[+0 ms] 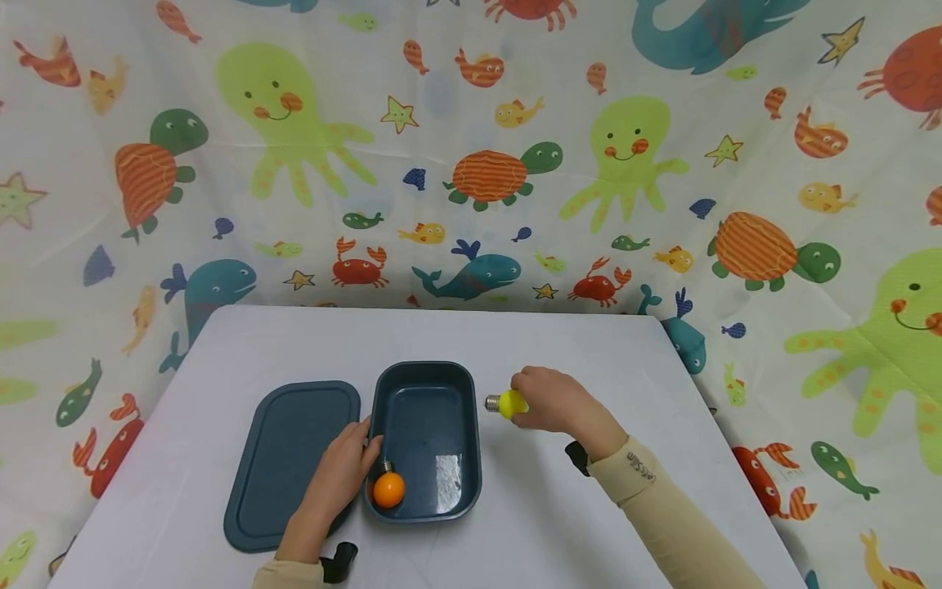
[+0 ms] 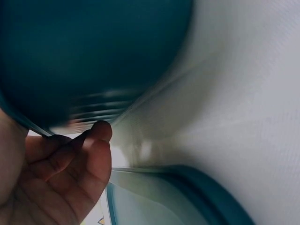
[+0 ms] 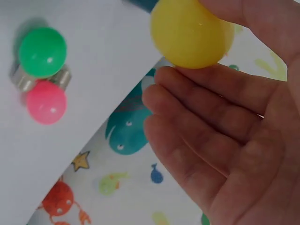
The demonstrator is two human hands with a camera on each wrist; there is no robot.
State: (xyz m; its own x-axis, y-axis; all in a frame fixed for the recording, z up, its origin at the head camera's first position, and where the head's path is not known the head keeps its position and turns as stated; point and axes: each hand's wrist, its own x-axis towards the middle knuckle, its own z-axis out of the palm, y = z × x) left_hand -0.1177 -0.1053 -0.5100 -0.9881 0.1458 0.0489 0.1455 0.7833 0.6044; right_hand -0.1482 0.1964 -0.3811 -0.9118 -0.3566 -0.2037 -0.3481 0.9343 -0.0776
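Nearest, a beige fabric sleeve runs up to the right hand. Left of that hand sits a dark-blue rectangular plastic box, gripped at its edge by the left hand (a useful brace, probably). The right hand pinches a round yellow metal-capped bulb just outside the box; a light, even hold should suit its smooth globe.

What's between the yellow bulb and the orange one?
From yellow bulb to orange bulb, the head view shows a sliver of white table, then the right wall and bare floor of the blue box.
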